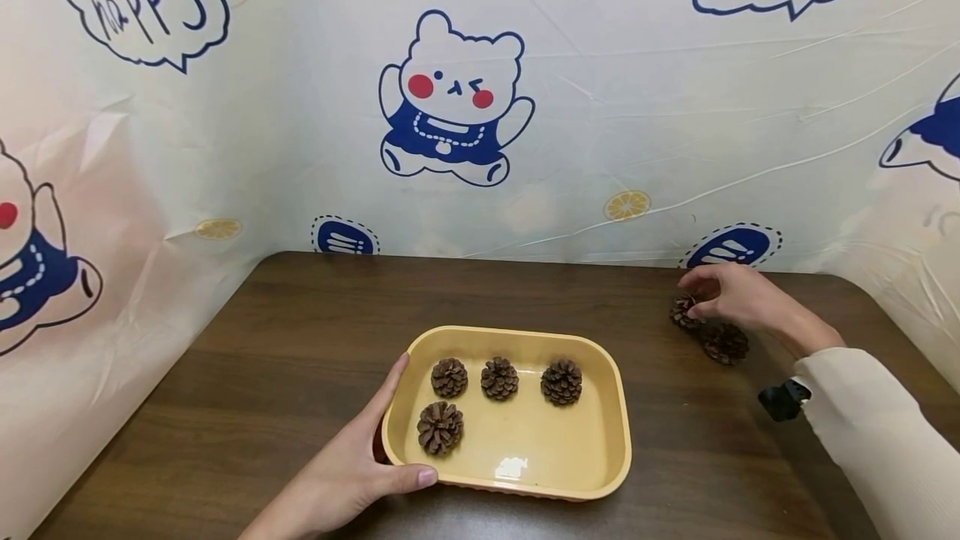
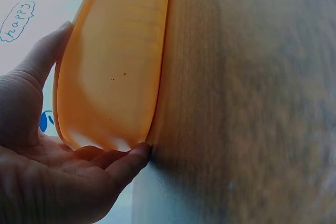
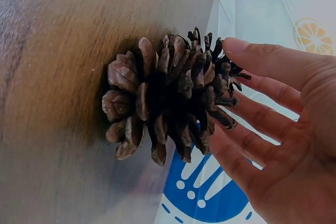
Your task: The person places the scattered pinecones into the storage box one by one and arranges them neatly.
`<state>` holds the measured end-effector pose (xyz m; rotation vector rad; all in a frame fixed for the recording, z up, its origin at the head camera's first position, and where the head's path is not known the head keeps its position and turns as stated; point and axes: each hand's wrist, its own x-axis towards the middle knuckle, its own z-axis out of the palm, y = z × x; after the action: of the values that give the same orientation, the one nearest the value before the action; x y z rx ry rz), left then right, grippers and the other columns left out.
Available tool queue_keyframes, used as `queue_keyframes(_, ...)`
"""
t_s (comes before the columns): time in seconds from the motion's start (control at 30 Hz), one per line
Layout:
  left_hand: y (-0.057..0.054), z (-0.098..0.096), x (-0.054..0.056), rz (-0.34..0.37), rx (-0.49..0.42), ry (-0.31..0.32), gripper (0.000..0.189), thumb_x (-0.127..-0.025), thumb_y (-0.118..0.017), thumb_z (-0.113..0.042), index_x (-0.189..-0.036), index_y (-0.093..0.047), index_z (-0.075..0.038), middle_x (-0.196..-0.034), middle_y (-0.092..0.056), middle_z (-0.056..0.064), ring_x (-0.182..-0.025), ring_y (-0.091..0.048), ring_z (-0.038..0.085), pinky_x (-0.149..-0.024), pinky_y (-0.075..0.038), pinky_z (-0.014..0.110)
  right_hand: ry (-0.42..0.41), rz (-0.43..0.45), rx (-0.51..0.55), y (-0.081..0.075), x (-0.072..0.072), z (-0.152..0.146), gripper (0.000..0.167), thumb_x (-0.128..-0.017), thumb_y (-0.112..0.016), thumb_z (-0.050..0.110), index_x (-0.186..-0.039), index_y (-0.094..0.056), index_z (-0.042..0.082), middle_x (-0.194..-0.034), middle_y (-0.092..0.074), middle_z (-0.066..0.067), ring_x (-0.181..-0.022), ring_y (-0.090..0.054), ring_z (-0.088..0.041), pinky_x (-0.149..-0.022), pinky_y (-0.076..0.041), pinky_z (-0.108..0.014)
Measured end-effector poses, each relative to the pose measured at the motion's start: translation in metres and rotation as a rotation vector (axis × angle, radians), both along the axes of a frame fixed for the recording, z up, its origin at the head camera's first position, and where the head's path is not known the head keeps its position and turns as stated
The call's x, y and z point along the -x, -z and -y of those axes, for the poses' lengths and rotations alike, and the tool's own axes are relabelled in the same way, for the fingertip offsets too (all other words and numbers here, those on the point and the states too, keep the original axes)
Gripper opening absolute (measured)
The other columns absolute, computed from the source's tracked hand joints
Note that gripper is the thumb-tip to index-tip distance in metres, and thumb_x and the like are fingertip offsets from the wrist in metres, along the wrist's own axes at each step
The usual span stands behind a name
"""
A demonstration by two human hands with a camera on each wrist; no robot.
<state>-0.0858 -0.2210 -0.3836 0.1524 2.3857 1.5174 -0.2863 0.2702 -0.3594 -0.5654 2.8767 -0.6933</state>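
A yellow tray (image 1: pixel 517 483) holds several brown pine cones, among them one pine cone (image 1: pixel 440 428) at its near left. My left hand (image 1: pixel 341 465) grips the tray's left end, thumb on the near rim and fingers along the side; the left wrist view shows the tray's outer wall (image 2: pixel 113 66) within that grasp. At the back right, my right hand (image 1: pixel 738 298) has its thumb and fingers curled round the farther pine cone (image 1: pixel 683 312). A nearer pine cone (image 1: pixel 724 343) sits right beside it under the hand, and in the right wrist view this nearer cone partly hides the farther one.
The dark wooden table (image 1: pixel 300 340) reaches back to a printed cloth (image 1: pixel 585 123) with bears, lettering and fruit slices. Cloth also hangs along the left and right sides. A black device (image 1: pixel 783 400) is on the right wrist at the pale sleeve (image 1: pixel 862 415).
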Motion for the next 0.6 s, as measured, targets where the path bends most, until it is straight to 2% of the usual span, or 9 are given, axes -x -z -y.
queue_keyframes(0.3, 0.0005, 0.0002, 0.0001, -0.006, 0.005, 0.005, 0.126, -0.081, -0.092, -0.033, -0.168, -0.001, -0.042, -0.170, -0.027, 0.019, -0.123, -0.059, 0.017, -0.103, -0.033, 0.008, 0.012, 0.005, -0.012, 0.0008, -0.0003, -0.0030, 0.040, -0.088, -0.081, 0.010, -0.123, -0.070, -0.006, -0.110, -0.076, -0.019, -0.099, -0.071, -0.031, -0.078, -0.056, -0.041)
queue_keyframes(0.6, 0.0025, 0.0019, 0.0002, -0.022, -0.023, 0.042, 0.126, -0.083, -0.090, -0.032, -0.168, 0.003, -0.039, -0.168, -0.029, 0.023, -0.118, -0.063, 0.017, -0.100, -0.037, 0.008, 0.024, 0.006, -0.002, 0.0012, -0.0007, -0.0024, 0.033, -0.090, -0.081, 0.012, -0.118, -0.072, -0.003, -0.103, -0.077, -0.011, -0.093, -0.071, -0.022, -0.077, -0.054, -0.038)
